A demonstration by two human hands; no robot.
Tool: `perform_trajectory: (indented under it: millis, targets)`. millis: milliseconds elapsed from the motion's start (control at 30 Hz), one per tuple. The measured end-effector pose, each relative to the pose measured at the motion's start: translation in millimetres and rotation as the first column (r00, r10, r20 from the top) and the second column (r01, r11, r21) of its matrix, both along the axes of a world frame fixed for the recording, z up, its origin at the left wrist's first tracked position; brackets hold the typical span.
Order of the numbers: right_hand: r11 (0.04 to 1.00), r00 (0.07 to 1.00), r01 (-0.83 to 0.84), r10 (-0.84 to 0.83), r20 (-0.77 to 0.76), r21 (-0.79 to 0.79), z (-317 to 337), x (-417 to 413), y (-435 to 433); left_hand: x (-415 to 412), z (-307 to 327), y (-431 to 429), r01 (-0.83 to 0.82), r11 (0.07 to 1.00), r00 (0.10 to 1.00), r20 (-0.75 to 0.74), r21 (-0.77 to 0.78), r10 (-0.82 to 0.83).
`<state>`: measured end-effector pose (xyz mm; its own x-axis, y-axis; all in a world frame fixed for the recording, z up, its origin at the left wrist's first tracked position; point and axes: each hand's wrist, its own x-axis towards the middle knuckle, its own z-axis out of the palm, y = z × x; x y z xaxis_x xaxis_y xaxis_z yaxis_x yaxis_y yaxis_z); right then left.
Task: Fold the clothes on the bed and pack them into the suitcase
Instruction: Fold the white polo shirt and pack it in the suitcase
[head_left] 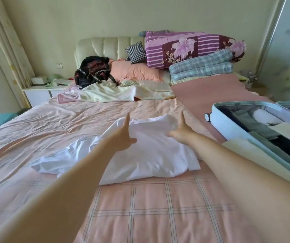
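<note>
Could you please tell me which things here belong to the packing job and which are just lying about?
Job: white garment, open suitcase, left hand, right hand, bed.
Lying about: black backpack, peach pillow, checked cushion, purple quilt, plaid blanket, nightstand.

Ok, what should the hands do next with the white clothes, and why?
Probably bring the rumpled left side of the white garment in over the middle. That side lies spread on the bed, the left hand and right hand touch its far end, and the open suitcase beside it needs a compact bundle.
</note>
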<state>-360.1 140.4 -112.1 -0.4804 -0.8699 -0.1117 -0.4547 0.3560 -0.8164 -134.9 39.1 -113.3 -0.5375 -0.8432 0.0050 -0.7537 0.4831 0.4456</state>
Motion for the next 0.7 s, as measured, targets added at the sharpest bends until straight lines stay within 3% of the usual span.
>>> perform_trajectory:
  millis: [133,233,300,400,467,533,667,700]
  targets:
    - [0.966,0.912,-0.2,0.244,-0.329,0.161,-44.5,2.2,-14.9,10.4,-49.3,-11.6,0.129,0.987,0.976,0.186,-0.091,-0.11]
    - [0.898,0.704,-0.271,0.431,-0.565,0.347,-75.1,9.0,-10.7,33.2,-76.4,-4.9,0.27,0.962,0.936,0.25,-0.048,-0.25]
    - [0.86,0.574,-0.324,0.51,-0.641,0.394,-88.6,15.5,0.7,49.4,-83.9,6.2,0.329,0.94,0.909,0.3,-0.093,-0.288]
    - [0.814,0.457,-0.428,0.569,-0.683,0.392,-95.7,25.6,22.2,68.7,-89.4,20.3,0.344,0.906,0.915,0.306,-0.246,-0.264]
    - [0.79,0.458,-0.426,0.609,-0.647,0.441,-93.5,31.7,34.4,72.2,-89.9,24.2,0.301,0.908,0.937,0.268,-0.291,-0.224]
    - [0.792,0.487,-0.367,0.611,-0.624,0.489,-88.7,38.4,42.3,70.5,-87.6,29.5,0.28,0.938,0.944,0.234,-0.203,-0.231]
    - [0.807,0.415,-0.307,0.591,-0.692,0.505,-77.4,47.5,48.2,72.3,-75.9,35.6,0.191,0.975,0.956,0.248,-0.112,-0.159]
    - [0.802,0.437,-0.323,0.597,-0.673,0.502,-73.1,49.8,50.1,73.5,-68.0,39.5,0.174,0.982,0.953,0.266,-0.078,-0.148]
